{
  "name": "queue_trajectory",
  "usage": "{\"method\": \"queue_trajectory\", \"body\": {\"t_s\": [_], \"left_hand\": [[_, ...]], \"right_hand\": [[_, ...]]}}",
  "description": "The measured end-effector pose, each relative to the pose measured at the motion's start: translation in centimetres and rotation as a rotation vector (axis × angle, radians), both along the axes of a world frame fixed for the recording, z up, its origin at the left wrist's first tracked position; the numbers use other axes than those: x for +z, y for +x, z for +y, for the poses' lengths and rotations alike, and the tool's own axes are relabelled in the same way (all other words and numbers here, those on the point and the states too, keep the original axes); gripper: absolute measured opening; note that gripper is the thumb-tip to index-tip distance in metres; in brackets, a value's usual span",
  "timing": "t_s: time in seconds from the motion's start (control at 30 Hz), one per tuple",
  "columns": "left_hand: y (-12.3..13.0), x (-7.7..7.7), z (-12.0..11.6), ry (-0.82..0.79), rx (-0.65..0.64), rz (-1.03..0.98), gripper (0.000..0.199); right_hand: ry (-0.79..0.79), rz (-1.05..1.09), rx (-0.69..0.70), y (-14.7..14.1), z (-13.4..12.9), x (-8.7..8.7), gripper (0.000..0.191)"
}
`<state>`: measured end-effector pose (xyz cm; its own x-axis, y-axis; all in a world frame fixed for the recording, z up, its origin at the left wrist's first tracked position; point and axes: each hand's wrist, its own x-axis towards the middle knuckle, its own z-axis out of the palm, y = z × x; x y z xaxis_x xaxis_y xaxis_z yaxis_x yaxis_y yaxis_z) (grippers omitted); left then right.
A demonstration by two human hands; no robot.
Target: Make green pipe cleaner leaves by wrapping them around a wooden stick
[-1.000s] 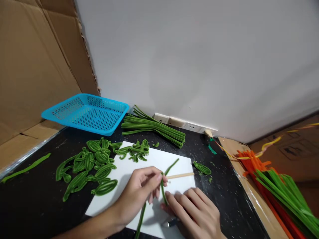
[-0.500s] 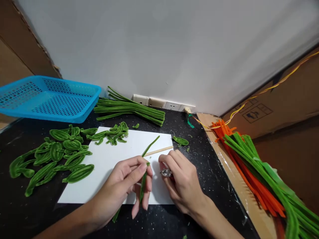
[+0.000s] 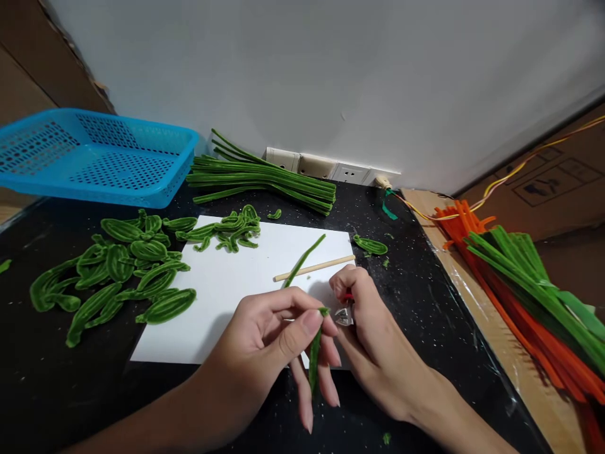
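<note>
My left hand [image 3: 278, 343] pinches a green pipe cleaner [image 3: 314, 362] between thumb and fingers; a folded end sticks up at the thumb tip and one long strand [image 3: 305, 258] reaches up over the white paper [image 3: 222, 277]. In my closed right hand [image 3: 373, 328] is a pair of pliers [image 3: 344, 315], with silver jaws pointing at the left hand and a bit of red handle showing; the rest is hidden by the fingers. A thin wooden stick [image 3: 314, 269] lies on the paper behind both hands.
Looped green pipe-cleaner leaves [image 3: 118, 261] pile up on the left, with more on the paper's far edge and a single leaf [image 3: 370, 244] at right. Behind stand a blue basket [image 3: 174, 183] and a green pipe-cleaner bundle [image 3: 265, 180]. Orange stems [image 3: 515, 315] and a cable [image 3: 501, 176] are at right.
The view has shifted, so the table things appear further right and higher. The pliers have turned a little and their red handle now shows. The left hand keeps its pinch.
</note>
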<state>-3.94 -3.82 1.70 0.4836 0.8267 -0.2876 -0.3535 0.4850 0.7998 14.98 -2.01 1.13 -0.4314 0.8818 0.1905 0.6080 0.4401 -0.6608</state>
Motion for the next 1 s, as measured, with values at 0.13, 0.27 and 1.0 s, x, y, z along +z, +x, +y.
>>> {"method": "queue_trajectory", "body": {"t_s": [0.13, 0.27, 1.0], "left_hand": [[0.2, 0.1, -0.1, 0.003, -0.003, -0.018, 0.039], [0.3, 0.1, -0.2, 0.005, -0.008, -0.021, 0.038], [-0.3, 0.8, -0.5, 0.124, 0.002, 0.175, 0.030]], "right_hand": [[-0.031, 0.061, 0.026, -0.5, -0.3, -0.1, 0.017], [-0.040, 0.108, 0.044, -0.8, -0.3, -0.1, 0.011], [-0.134, 0.096, 0.062, -0.8, -0.4, -0.2, 0.011]]}}
